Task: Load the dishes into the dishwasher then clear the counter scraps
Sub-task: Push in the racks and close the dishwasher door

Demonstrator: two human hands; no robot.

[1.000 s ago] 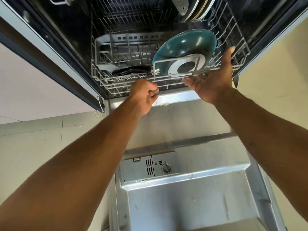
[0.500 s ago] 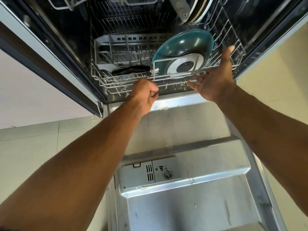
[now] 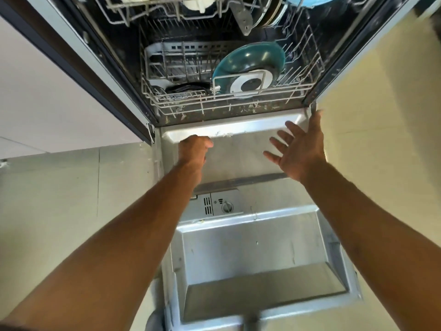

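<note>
Left hand (image 3: 193, 149) fingers curled, empty; right hand (image 3: 301, 149) fingers spread; no legible writing.

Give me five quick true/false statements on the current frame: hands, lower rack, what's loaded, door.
1. The left hand is gripping the lower rack. False: it is a closed fist holding nothing, above the open door, clear of the rack.
2. The right hand has its fingers spread and holds nothing. True.
3. A teal pan stands on edge in the lower rack. True.
4. The lower rack is pulled out over the door. False: it sits inside the tub, behind the door hinge line.
5. The detergent dispenser shows on the door's inner face. True.
</note>
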